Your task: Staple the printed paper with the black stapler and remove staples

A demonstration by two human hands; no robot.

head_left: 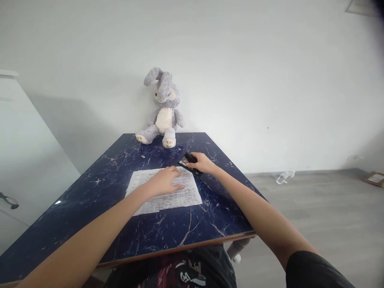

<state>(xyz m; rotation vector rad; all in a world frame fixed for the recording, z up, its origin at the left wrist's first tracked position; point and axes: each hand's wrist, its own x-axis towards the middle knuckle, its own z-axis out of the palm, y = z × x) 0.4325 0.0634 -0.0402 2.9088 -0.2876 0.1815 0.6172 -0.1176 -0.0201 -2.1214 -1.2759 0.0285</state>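
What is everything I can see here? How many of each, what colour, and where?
table: one, dark blue with white veins, centre.
sheet of paper: one, white with print, flat on the table.
stapler: one, black, at the sheet's far right corner.
toy rabbit: one, grey and cream, sitting at the table's far edge by the wall.
bottle: one, clear, lying on the floor by the wall, right.
cabinet: one, white, far left.
left hand: one, bare, flat on the sheet.
right hand: one, bare, closed on the stapler.
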